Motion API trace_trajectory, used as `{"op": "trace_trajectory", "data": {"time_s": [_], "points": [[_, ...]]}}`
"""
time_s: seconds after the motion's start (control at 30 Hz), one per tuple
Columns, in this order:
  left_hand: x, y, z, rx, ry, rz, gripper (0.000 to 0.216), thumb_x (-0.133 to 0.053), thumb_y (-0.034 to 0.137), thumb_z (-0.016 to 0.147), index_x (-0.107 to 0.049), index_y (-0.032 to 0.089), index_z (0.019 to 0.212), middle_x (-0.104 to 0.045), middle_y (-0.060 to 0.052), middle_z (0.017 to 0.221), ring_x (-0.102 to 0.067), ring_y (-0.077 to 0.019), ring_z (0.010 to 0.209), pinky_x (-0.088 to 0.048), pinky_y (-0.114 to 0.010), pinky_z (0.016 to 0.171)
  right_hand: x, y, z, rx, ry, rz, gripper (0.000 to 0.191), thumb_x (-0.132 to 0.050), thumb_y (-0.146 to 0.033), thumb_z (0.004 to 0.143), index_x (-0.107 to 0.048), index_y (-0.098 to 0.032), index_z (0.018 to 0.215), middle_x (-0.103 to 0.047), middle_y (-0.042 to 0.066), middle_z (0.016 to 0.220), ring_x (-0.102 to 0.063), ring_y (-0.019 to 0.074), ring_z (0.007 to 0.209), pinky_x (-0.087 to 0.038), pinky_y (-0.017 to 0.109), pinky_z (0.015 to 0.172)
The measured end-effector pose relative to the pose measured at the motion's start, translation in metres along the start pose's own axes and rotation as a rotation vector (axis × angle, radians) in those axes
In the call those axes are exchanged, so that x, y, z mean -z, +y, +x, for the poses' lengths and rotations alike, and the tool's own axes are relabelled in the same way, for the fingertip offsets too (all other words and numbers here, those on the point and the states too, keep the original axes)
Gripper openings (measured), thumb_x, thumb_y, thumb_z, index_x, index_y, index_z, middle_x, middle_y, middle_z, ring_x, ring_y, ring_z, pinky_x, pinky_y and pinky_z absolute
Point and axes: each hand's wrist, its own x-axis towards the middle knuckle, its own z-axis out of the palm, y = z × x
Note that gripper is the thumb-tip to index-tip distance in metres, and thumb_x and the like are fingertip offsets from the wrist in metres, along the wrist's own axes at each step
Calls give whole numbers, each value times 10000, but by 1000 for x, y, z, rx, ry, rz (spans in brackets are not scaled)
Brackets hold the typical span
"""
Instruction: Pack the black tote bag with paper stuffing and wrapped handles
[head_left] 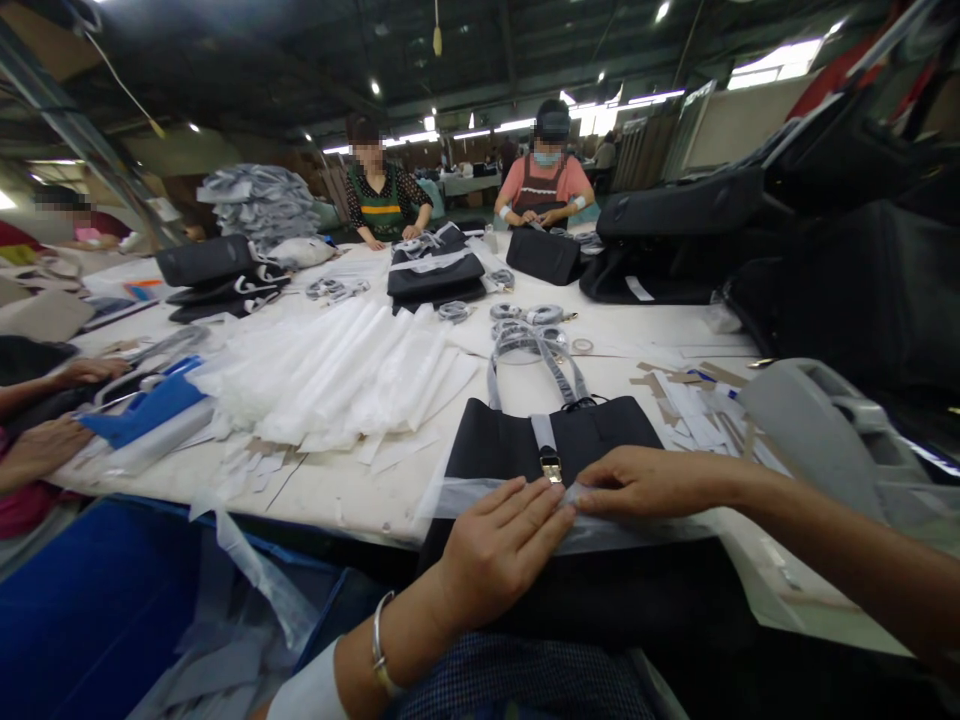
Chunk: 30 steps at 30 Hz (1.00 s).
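Note:
A black handbag (487,440) lies in front of me at the table's edge, its handles (559,365) wrapped in grey film and pointing away. A translucent plastic strip (469,495) crosses the bag just below its gold clasp (551,470). My left hand (499,545) lies flat on the strip, fingers stretched out towards the clasp. From the right, my right hand (626,482) meets it, with thumb and fingers closed on the strip beside the clasp. Part of the strip is hidden beneath both hands.
White plastic sheets (330,370) are heaped left of the bag. A blue bin (97,600) stands below the table edge. Right are paper scraps (697,410) and a grey tape dispenser (817,430). Co-workers (386,200) handle black bags (435,270) across the table; another person's hands (52,445) show at left.

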Motion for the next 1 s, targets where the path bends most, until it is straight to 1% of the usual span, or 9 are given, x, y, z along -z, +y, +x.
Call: {"op": "trace_trajectory", "data": {"time_s": [0.1,0.27,0.37,0.43,0.53,0.63,0.77,0.9,1.0], "points": [[-10,-2,-5,40,-121,-18,327,-428,147,982,-576,147,1274,-624,-61,1330,-549,-205,1276,-472,-418,1085,3,2,0,-3,-27,61,422,-568,-562,856,-695,-161,884,-660,10,769,-575,176,702,-402,249,602],[-10,-5,-8,275,-450,-131,553,-453,125,938,-353,230,1471,-407,-66,1528,-389,-226,1406,-378,-470,1149,-5,13,10,-102,312,-7,288,-583,-421,852,-700,-181,960,-695,26,792,-620,196,742,-432,276,663],[-3,-5,-3,314,-494,-235,684,-560,338,916,-249,229,1516,-366,-105,1548,-333,-258,1436,-316,-525,1170,-16,19,12,-94,434,-58,238,-581,-374,860,-704,-203,972,-721,38,828,-654,214,781,-471,300,722],[-4,-6,-3,319,-476,-219,674,-568,446,908,-308,230,1492,-403,-110,1526,-341,-273,1431,-311,-542,1164,-25,20,9,-53,516,-109,236,-547,-347,892,-700,-220,1020,-733,49,924,-667,225,851,-495,321,782],[-16,-8,-9,301,-453,-72,438,-454,273,979,-431,242,1414,-464,-67,1491,-381,-246,1409,-326,-509,1156,-42,19,-1,50,655,-252,311,-507,-339,940,-653,-234,1194,-676,79,1203,-617,254,1100,-480,386,966],[-28,-10,-16,273,-455,27,446,-390,149,981,-423,228,1418,-471,-45,1488,-393,-216,1401,-332,-466,1155,-64,20,-9,181,628,-438,463,-535,-309,941,-501,-271,1401,-509,69,1445,-451,280,1333,-364,476,1125],[-26,-8,-15,227,-497,-11,506,-403,173,976,-334,217,1476,-412,-46,1528,-354,-209,1424,-309,-454,1169,-90,28,-8,192,511,-582,616,-490,-178,943,-293,-285,1516,-368,73,1539,-355,278,1404,-296,558,1157],[-17,-2,-10,151,-533,-94,591,-415,423,985,-254,215,1514,-318,-63,1576,-293,-229,1454,-266,-498,1190,-93,31,-4,167,489,-566,587,-515,-249,955,-319,-235,1509,-358,115,1537,-325,281,1418,-264,564,1170],[-18,1,-12,162,-535,-81,622,-379,463,990,-198,214,1531,-300,-61,1583,-297,-226,1452,-283,-492,1185,-88,29,-5,152,482,-486,596,-539,-358,955,-337,-242,1502,-360,108,1537,-330,285,1416,-258,547,1179]]}}
